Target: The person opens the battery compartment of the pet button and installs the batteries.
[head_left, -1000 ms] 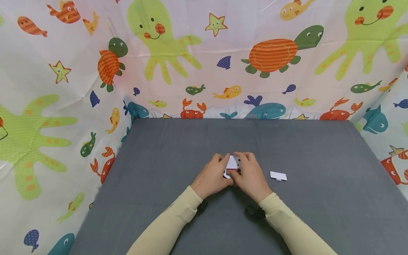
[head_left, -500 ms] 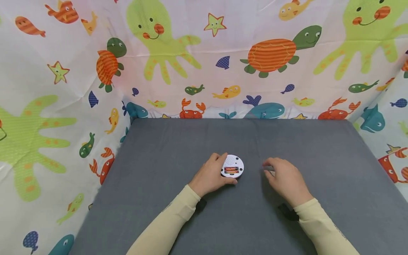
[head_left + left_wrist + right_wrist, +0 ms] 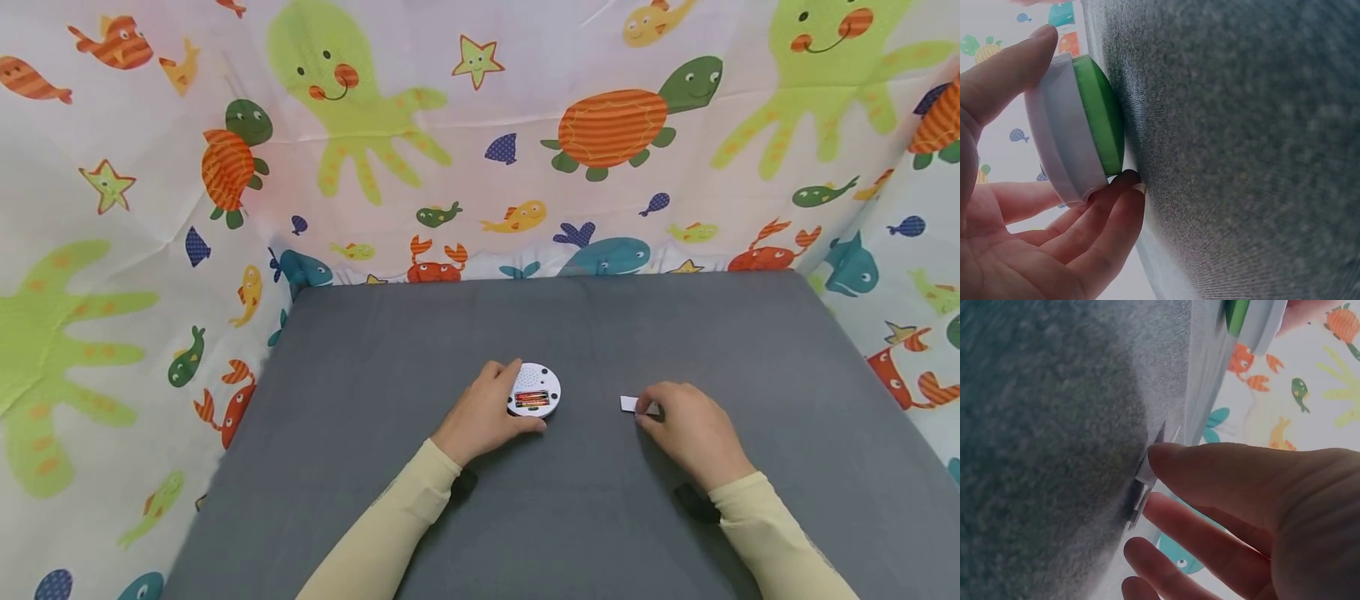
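Observation:
A round white device (image 3: 534, 379) with speaker holes lies with its battery side up, two red batteries (image 3: 532, 399) showing in its uncovered compartment. My left hand (image 3: 480, 412) grips its left side, thumb and fingers on opposite edges. In the left wrist view the device's green domed part (image 3: 1099, 119) faces down to the table. To the right, the thumb and fingers of my right hand (image 3: 690, 429) pinch a small white battery cover (image 3: 627, 404), partly hidden by them. The right wrist view has this battery cover (image 3: 1146, 473) edge-on, close over the cloth.
Grey cloth (image 3: 420, 325) covers the table. A white curtain (image 3: 405, 242) printed with sea animals stands along the back and both sides.
My right hand has left the device, moved right to the battery cover and pinched it. My left hand has stayed on the device, whose batteries are now uncovered to view.

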The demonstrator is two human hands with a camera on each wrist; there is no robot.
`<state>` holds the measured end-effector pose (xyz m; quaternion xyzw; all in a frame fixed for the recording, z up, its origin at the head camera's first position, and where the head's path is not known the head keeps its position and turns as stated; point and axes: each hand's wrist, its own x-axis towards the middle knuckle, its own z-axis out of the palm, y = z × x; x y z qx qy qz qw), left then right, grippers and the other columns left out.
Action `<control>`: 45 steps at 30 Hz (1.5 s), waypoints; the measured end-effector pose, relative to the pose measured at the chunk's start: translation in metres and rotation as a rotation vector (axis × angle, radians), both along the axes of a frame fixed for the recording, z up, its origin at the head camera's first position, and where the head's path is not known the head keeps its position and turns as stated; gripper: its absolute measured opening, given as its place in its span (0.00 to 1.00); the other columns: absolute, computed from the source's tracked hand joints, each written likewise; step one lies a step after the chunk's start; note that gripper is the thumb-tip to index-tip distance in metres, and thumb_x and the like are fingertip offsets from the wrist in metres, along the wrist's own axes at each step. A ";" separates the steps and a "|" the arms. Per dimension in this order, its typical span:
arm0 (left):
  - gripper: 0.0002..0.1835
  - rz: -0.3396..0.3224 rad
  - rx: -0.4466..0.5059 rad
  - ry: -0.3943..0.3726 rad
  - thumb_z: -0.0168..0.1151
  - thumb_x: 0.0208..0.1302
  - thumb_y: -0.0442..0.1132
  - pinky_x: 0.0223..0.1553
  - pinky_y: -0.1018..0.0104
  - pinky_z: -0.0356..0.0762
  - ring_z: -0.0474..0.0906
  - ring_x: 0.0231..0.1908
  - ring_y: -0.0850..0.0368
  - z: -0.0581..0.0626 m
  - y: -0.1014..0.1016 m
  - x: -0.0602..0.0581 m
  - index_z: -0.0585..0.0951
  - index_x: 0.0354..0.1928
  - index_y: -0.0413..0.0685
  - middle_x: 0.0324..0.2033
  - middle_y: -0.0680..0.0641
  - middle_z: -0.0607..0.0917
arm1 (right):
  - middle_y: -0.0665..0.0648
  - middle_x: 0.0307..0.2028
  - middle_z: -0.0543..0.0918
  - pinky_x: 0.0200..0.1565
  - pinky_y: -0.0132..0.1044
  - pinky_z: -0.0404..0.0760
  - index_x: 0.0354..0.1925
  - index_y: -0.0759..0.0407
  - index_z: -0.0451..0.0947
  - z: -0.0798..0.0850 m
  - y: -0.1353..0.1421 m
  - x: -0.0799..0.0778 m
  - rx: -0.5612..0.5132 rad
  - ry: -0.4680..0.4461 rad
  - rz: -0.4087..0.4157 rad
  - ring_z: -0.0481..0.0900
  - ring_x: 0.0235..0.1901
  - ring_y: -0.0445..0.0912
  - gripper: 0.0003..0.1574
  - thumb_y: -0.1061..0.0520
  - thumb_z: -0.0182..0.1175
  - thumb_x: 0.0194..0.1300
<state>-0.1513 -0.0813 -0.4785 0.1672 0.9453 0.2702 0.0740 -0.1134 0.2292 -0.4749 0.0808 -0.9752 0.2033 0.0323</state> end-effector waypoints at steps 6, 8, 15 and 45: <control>0.57 0.006 -0.015 -0.007 0.80 0.60 0.64 0.57 0.56 0.82 0.81 0.56 0.52 -0.002 -0.002 0.000 0.64 0.84 0.51 0.67 0.43 0.76 | 0.52 0.35 0.89 0.35 0.49 0.77 0.34 0.50 0.87 -0.006 -0.002 -0.003 0.011 0.036 0.005 0.78 0.35 0.49 0.08 0.62 0.77 0.61; 0.57 0.009 -0.013 -0.016 0.80 0.60 0.63 0.57 0.57 0.82 0.81 0.56 0.52 -0.002 -0.002 -0.001 0.63 0.85 0.51 0.67 0.43 0.76 | 0.53 0.34 0.88 0.35 0.50 0.78 0.33 0.50 0.87 -0.007 -0.002 -0.004 0.014 0.050 0.007 0.78 0.35 0.50 0.09 0.62 0.77 0.61; 0.57 0.016 -0.019 -0.026 0.80 0.60 0.63 0.55 0.60 0.82 0.80 0.55 0.53 0.000 -0.003 -0.002 0.63 0.85 0.52 0.67 0.44 0.76 | 0.53 0.34 0.89 0.35 0.49 0.80 0.34 0.52 0.87 -0.003 -0.010 -0.004 0.035 0.103 0.041 0.79 0.34 0.48 0.08 0.62 0.77 0.60; 0.51 -0.045 0.007 0.050 0.77 0.65 0.60 0.53 0.56 0.86 0.83 0.49 0.52 -0.001 -0.006 -0.001 0.66 0.82 0.44 0.62 0.41 0.79 | 0.46 0.33 0.85 0.40 0.43 0.83 0.32 0.50 0.84 0.014 -0.127 -0.017 -0.010 0.282 0.348 0.80 0.37 0.44 0.13 0.62 0.81 0.58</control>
